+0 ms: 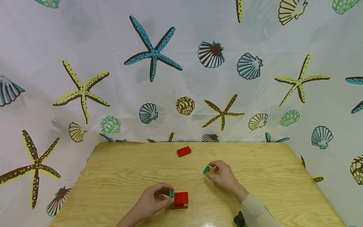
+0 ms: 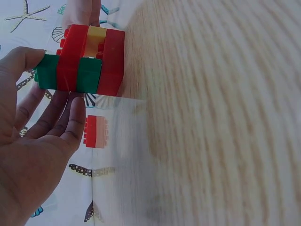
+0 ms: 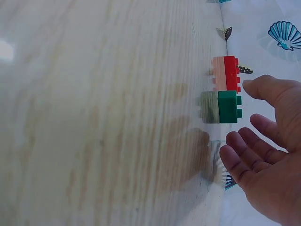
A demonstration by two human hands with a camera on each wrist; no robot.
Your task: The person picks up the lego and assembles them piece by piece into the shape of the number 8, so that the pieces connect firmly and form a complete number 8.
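A small stack of bricks stands at the front middle, with red bricks (image 1: 181, 197) above and below and green and yellow ones between. My left hand (image 1: 153, 200) is at its left side, pinching a green brick (image 2: 47, 71) that sits on the upper red layer. Farther back and to the right, a second green brick (image 3: 228, 107) lies on the table, studs up. My right hand (image 1: 223, 176) is around this brick with thumb and fingers spread. In the right wrist view, a gap shows between its fingertips and the brick.
Toward the back of the wooden table (image 1: 127, 164) lies a loose red brick (image 1: 184, 151). A white cloth (image 1: 181, 82) printed with starfish and shells hangs behind and at both sides. A dark object (image 1: 239, 219) shows beside the right sleeve.
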